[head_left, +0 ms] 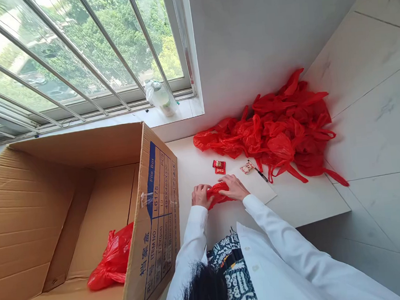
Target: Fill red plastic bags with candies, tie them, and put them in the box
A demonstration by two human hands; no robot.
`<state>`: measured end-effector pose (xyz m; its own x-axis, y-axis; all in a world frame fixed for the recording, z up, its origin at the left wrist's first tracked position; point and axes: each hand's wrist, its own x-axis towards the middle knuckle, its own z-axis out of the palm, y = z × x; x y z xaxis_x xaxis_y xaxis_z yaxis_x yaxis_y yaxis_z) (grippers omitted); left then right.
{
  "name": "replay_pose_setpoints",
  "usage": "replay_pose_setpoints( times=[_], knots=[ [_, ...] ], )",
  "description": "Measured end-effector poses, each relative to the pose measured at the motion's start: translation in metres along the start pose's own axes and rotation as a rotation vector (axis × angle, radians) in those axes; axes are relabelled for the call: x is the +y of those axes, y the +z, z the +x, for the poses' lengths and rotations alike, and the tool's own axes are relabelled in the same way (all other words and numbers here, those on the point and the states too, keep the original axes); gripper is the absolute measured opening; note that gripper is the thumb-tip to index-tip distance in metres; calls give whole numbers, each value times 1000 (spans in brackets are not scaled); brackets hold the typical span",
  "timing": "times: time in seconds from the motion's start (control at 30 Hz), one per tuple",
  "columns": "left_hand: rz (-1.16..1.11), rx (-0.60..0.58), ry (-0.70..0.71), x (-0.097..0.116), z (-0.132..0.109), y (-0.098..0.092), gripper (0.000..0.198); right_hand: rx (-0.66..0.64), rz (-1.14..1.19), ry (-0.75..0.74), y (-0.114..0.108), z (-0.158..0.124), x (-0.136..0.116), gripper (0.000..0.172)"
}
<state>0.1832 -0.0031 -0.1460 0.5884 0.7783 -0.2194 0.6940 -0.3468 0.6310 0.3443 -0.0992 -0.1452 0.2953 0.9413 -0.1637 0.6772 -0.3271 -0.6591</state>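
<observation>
On the white table in front of me lies a red plastic bag (pixel 219 196), crumpled between my two hands. My left hand (pixel 201 196) grips its left side with bent fingers. The right side is held by my right hand (pixel 236 188), its fingers curled over the bag's edge. Just beyond the bag sit small red packets (pixel 219 166) with gold marks. To their right are a patterned red-and-white card or packet (pixel 247 167) and a black pen (pixel 261 174). What is inside the bag, if anything, cannot be seen.
A large open cardboard box (pixel 163 204) stands at the left, with a tied red bag (pixel 113 260) inside. Many red plastic bags (pixel 279 133) are heaped at the table's back right against the wall. A bottle in clear plastic (pixel 161 98) stands on the sill of the barred window.
</observation>
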Motion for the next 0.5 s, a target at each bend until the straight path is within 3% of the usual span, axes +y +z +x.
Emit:
replay_pose_setpoints(
  times=[0.13,0.23,0.33,0.43,0.5],
  knots=[
    [13,-15,-40,4,7,6,23,-13,-8,72,15,17,-19,7],
    [-61,-8,-62,-8,7,2,16,58,19,127,17,16,-15,12],
    [-176,55,-106,-24,4,-8,5,206,168,277,7,6,4,14],
    [-269,139,-154,-37,1,-19,15,343,369,438,-7,-8,29,14],
    [-307,173,-159,-40,-2,-25,22,344,427,452,-13,-17,40,19]
  ],
)
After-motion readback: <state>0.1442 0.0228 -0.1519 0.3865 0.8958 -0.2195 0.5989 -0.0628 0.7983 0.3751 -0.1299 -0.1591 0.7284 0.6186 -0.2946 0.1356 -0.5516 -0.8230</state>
